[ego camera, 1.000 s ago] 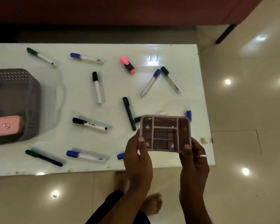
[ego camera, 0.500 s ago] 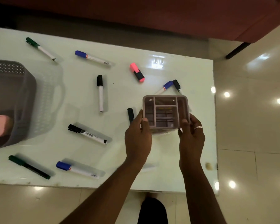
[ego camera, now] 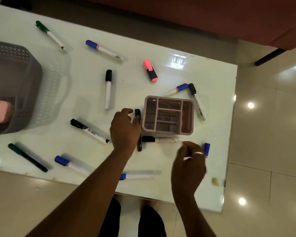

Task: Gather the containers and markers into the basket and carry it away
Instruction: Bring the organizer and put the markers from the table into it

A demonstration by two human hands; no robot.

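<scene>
A mauve compartment container (ego camera: 187, 115) stands upright on the white table (ego camera: 79, 93), free of both hands. My left hand (ego camera: 125, 129) hovers just left of it, fingers spread, over a black marker (ego camera: 138, 113) whose ends stick out either side. My right hand (ego camera: 188, 161), blurred with fingers curled, holds nothing and sits beside a blue-capped marker (ego camera: 206, 149). A black-capped marker (ego camera: 161, 139) lies along the container's near side. The grey basket (ego camera: 32, 69) at the far left holds a pink container (ego camera: 0, 111). Several more markers are scattered about.
A pink highlighter (ego camera: 150, 70) lies beyond the container. A blue marker (ego camera: 174, 90) and a black one (ego camera: 196, 101) touch its far right corner. A blue marker (ego camera: 137, 176) lies near the front edge. Tiled floor lies right of the table edge.
Both hands have set the compartment container down on the table and let go. The left hand moved left over the black marker; the right hand pulled back toward me.
</scene>
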